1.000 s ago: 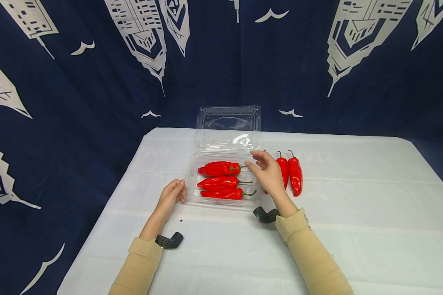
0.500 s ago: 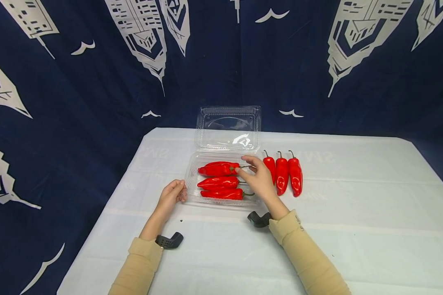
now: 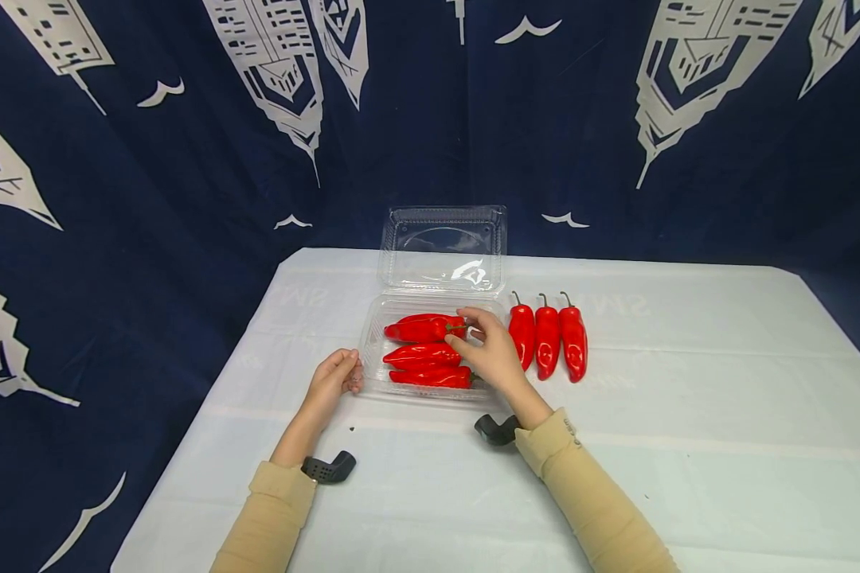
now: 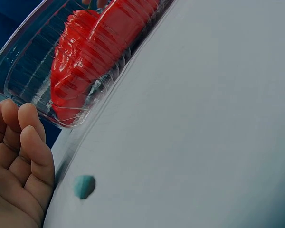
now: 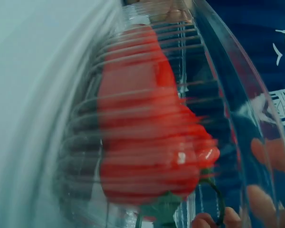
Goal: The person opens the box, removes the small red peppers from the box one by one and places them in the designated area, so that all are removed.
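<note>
A clear plastic clamshell container [image 3: 374, 374] stands with its lid raised, holding several glossy red peppers [image 3: 421, 354] that lie crosswise with their green stems to the right. My left hand [image 3: 333, 378] is at the container's left edge, fingers loosely bent and fingertips right at the rim, also in the left wrist view. Inside the container's right part, my right hand [image 3: 498, 350] reaches over the stem end of the rear peppers, thumb and fingers spread around it. In the right wrist view, the fingers [image 5: 263, 202] show through the clear wall beside a pepper's stem.
Three more red peppers [image 3: 547, 342] lie side by side on the white table [image 3: 688, 398], just right of the container. Its lid [image 3: 440, 247] leans up at the back before a dark blue patterned curtain [image 3: 566, 143]. A small dark speck [image 3: 352, 429] lies near the left wrist.
My right hand has moved left and slightly down, from the container's right edge to the stem end of the rear peppers. The left hand and the container have stayed put.
</note>
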The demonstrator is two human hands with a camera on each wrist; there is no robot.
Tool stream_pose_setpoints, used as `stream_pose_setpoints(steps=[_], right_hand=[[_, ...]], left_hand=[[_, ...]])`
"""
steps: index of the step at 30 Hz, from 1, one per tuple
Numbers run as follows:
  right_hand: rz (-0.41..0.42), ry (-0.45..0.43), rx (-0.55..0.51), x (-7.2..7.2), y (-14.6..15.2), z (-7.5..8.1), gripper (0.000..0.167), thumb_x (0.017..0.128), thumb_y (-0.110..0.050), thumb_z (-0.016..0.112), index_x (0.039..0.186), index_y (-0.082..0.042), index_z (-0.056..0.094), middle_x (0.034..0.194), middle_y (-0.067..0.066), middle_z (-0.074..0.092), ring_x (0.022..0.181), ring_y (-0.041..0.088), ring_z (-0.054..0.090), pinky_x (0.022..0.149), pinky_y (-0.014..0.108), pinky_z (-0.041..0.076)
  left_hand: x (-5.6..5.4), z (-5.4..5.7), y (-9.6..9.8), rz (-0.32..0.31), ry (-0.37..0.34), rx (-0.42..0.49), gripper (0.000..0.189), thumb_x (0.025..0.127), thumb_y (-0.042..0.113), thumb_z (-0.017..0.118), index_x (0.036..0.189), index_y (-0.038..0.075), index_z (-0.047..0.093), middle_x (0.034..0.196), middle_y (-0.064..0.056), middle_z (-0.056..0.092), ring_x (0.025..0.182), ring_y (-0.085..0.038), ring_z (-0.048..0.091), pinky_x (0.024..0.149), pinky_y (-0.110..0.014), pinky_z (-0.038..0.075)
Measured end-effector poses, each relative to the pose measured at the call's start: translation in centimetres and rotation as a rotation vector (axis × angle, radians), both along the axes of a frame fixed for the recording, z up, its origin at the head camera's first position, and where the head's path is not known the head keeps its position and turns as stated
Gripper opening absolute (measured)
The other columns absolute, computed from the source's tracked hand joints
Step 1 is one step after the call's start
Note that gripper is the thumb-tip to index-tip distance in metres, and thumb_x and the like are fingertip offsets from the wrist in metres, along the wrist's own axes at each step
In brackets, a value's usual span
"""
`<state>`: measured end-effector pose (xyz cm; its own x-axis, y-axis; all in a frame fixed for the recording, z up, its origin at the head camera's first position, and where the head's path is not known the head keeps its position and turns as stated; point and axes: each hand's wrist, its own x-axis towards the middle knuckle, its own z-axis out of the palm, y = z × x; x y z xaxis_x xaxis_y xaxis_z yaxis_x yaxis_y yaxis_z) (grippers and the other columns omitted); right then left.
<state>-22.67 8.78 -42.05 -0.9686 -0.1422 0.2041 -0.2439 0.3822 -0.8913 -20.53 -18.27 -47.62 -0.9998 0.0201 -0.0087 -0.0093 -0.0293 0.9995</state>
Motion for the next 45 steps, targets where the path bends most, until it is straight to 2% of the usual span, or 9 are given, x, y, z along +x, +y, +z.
stream_pose_setpoints(steps=[10,17,21,29,38,45], right_hand=[[0.011,0.032,0.021,0.1,-0.6,-0.4,0.049,0.083,-0.012,0.070,0.126,0.000,0.052,0.125,0.017,0.052,0.114,0.033,0.050,0.094,0.042,0.045],[0.008,0.002,0.130,0.3,-0.9,-0.5,0.049,0.083,-0.016,0.070,0.126,-0.001,0.053,0.123,0.015,0.055,0.110,0.031,0.056,0.090,0.040,0.048],[0.016,-0.031,0.152,0.5,-1.1,-0.4,0.051,0.083,-0.019,0.070,0.129,-0.004,0.052,0.125,0.014,0.055,0.106,0.030,0.058,0.088,0.040,0.049],[0.040,-0.066,0.133,0.6,-1.3,-0.6,0.052,0.084,-0.017,0.070,0.131,-0.005,0.051,0.126,0.014,0.055,0.109,0.030,0.058,0.089,0.038,0.048],[-0.028,-0.074,0.058,0.4,-1.4,-0.7,0.047,0.081,-0.011,0.073,0.124,-0.001,0.057,0.119,0.015,0.061,0.105,0.026,0.062,0.085,0.034,0.049],[-0.065,-0.096,0.005,0.3,-1.2,-0.5,0.048,0.077,-0.014,0.078,0.120,-0.003,0.061,0.113,0.013,0.064,0.099,0.026,0.064,0.082,0.033,0.051]], left_hand=[[-0.1,0.1,0.0,0.000,0.006,-0.003,0.026,0.100,0.020,0.046,0.088,-0.002,0.047,0.074,-0.005,0.048,0.060,-0.010,0.047,0.054,-0.021,0.042],[-0.1,-0.1,0.0,-0.007,0.007,-0.004,0.026,0.100,0.021,0.046,0.088,-0.002,0.047,0.073,-0.005,0.048,0.059,-0.010,0.046,0.054,-0.021,0.042],[-0.1,-0.1,0.0,-0.008,0.009,-0.007,0.026,0.100,0.021,0.047,0.087,-0.001,0.047,0.073,-0.004,0.048,0.059,-0.010,0.047,0.054,-0.021,0.042],[-0.1,-0.2,-0.1,-0.012,0.015,0.006,0.025,0.100,0.021,0.047,0.087,-0.001,0.047,0.073,-0.005,0.048,0.059,-0.010,0.047,0.054,-0.021,0.042],[-0.1,-0.2,-0.1,-0.009,0.013,0.001,0.026,0.100,0.021,0.047,0.087,-0.001,0.047,0.073,-0.004,0.048,0.059,-0.010,0.047,0.054,-0.021,0.042],[-0.1,-0.2,-0.1,-0.010,0.017,-0.005,0.027,0.100,0.022,0.047,0.088,-0.002,0.047,0.073,-0.005,0.048,0.059,-0.010,0.047,0.054,-0.020,0.042]])
